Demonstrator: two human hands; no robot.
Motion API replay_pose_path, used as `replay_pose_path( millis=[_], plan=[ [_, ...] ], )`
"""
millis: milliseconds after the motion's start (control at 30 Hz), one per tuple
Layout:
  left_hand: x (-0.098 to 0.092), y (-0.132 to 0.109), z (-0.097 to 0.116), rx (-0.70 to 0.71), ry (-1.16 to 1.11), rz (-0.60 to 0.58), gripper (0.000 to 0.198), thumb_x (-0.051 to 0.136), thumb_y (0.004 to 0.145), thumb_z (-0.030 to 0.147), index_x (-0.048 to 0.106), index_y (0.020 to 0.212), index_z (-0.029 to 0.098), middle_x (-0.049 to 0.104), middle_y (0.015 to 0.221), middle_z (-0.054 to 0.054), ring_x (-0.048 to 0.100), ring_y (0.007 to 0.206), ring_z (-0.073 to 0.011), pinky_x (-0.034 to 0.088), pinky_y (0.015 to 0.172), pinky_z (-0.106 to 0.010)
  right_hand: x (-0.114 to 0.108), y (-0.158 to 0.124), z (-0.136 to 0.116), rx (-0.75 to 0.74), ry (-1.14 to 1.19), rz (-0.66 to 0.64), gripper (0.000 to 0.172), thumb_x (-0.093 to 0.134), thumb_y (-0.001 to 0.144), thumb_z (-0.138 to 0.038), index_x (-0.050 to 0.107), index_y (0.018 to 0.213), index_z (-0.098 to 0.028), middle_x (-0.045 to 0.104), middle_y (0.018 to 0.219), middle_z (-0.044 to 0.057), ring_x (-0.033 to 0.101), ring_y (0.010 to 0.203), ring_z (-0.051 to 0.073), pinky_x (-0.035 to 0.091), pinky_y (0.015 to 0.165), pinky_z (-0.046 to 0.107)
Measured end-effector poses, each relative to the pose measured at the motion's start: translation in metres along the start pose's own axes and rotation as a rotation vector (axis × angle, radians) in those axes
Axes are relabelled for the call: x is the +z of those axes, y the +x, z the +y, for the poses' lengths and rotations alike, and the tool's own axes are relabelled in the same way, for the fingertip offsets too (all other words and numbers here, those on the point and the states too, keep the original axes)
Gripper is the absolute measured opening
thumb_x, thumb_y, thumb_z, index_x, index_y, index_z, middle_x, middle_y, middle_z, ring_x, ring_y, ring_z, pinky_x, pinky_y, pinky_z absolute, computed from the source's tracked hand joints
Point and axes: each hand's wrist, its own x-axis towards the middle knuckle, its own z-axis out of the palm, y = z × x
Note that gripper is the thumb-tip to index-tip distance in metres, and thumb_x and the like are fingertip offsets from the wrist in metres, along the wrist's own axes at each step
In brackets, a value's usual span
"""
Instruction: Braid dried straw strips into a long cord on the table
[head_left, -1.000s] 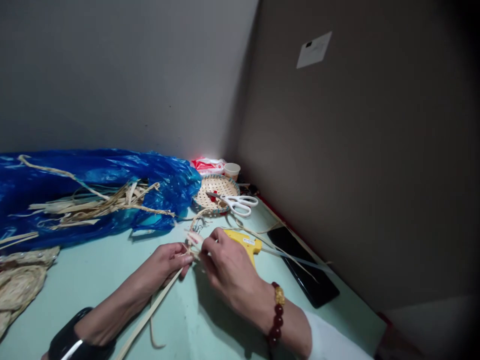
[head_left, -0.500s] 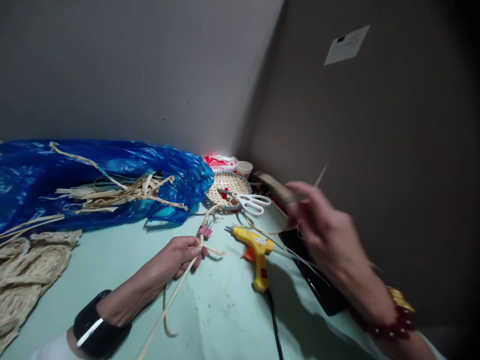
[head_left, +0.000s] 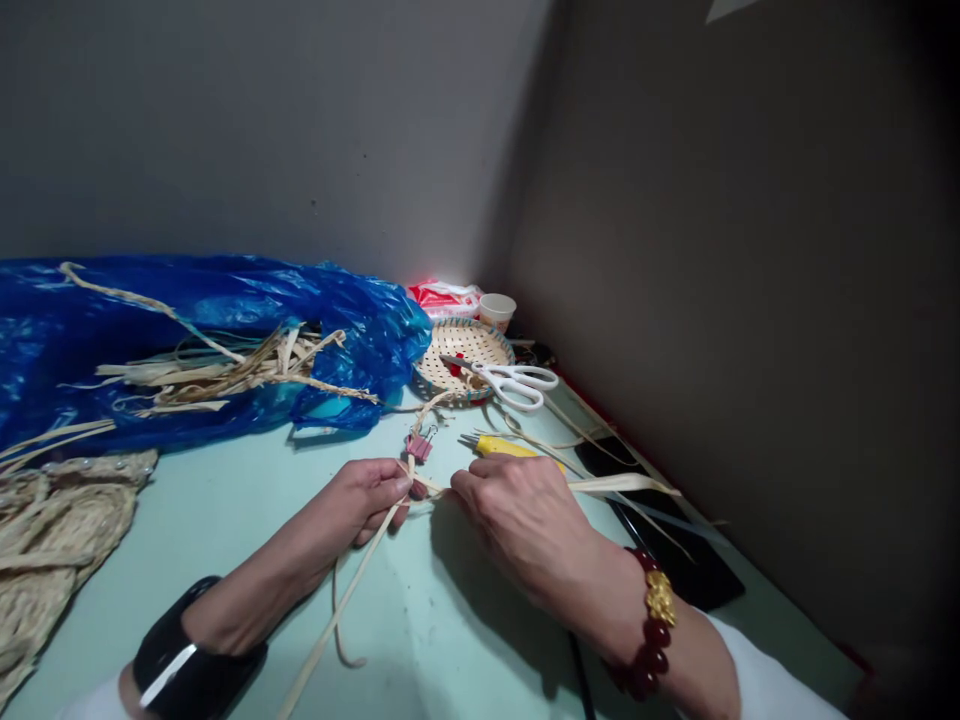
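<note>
My left hand (head_left: 362, 501) is closed in a pinch on pale straw strips (head_left: 352, 590) just below a pink binder clip (head_left: 418, 446). The strips run down toward the table's near edge. My right hand (head_left: 517, 515) is closed around a flat straw strip (head_left: 626, 485) that sticks out to the right, and its fingertips meet the braid next to the left hand. A yellow glue gun (head_left: 510, 447) lies just behind the right hand, partly hidden by it.
A blue plastic bag (head_left: 187, 340) holding loose straw lies at the left. A woven straw piece (head_left: 52, 540) is at the near left. White scissors (head_left: 517, 382) rest on a small woven tray (head_left: 457, 365). A paper cup (head_left: 498, 310) stands in the corner. A black phone (head_left: 675, 550) lies along the right wall.
My right hand went up and right to fetch a straw strip, then came back down to the braid with it. My left hand kept its pinch. The view shifted slightly.
</note>
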Motion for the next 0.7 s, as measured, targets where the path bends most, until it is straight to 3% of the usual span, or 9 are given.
replay_pose_path(
  millis=[200, 400, 700],
  plan=[
    [0.002, -0.001, 0.0, 0.016, 0.025, 0.0, 0.027, 0.057, 0.081, 0.041, 0.059, 0.082, 0.014, 0.043, 0.055, 0.007, 0.02, 0.044, -0.0055, 0.009, 0.044, -0.024, -0.008, 0.0, -0.006, 0.097, -0.033, -0.115, 0.018, 0.049, 0.077, -0.002, 0.06, 0.074, -0.016, 0.063, 0.066, 0.01, 0.052, 0.055, 0.018, 0.021, 0.048, 0.031],
    [0.001, -0.001, -0.002, 0.037, 0.037, 0.001, 0.027, 0.055, 0.082, 0.042, 0.052, 0.072, 0.016, 0.046, 0.055, 0.007, 0.02, 0.044, -0.0049, 0.01, 0.044, -0.024, 0.008, 0.001, -0.018, 0.083, -0.024, -0.08, 0.014, 0.048, 0.079, -0.01, 0.056, 0.089, -0.015, 0.064, 0.061, 0.007, 0.058, 0.049, 0.021, 0.02, 0.043, 0.031],
    [0.002, 0.002, -0.007, 0.066, 0.053, 0.003, 0.027, 0.053, 0.083, 0.041, 0.047, 0.07, 0.018, 0.046, 0.056, 0.007, 0.021, 0.042, -0.0049, 0.01, 0.043, -0.023, 0.018, 0.011, -0.028, 0.132, 0.032, -0.088, 0.025, 0.046, 0.085, -0.009, 0.051, 0.109, -0.01, 0.064, 0.067, 0.008, 0.061, 0.058, 0.02, 0.038, 0.054, 0.029]
  ],
)
